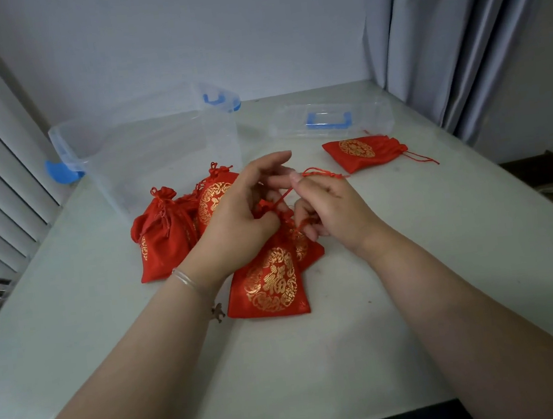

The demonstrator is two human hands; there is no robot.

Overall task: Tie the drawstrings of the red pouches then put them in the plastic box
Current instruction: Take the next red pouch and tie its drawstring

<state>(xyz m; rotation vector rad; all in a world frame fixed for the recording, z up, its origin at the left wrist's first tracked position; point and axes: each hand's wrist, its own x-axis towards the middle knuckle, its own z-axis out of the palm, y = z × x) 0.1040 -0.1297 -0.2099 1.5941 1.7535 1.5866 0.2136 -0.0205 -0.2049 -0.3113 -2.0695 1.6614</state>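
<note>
My fingers (293,176) of the right hand (333,203) pinch the red drawstring (319,171) and draw it up and out, while my left hand (237,213) closes on the gathered neck of the pouch (270,286) lying on the worktop (319,359) just before me; this knot is, I judge, only half made. Under it a second pouch (307,249) peeks out, its cord hidden. To the left lie a few more in a pile (164,232), necks already cinched, it seems. Further right, one pouch (361,153) lies apart with loose strings. Beyond, the plastic box (144,148) stands open and looks empty, its lid (330,120) beside it, so all the packing remains.
</note>
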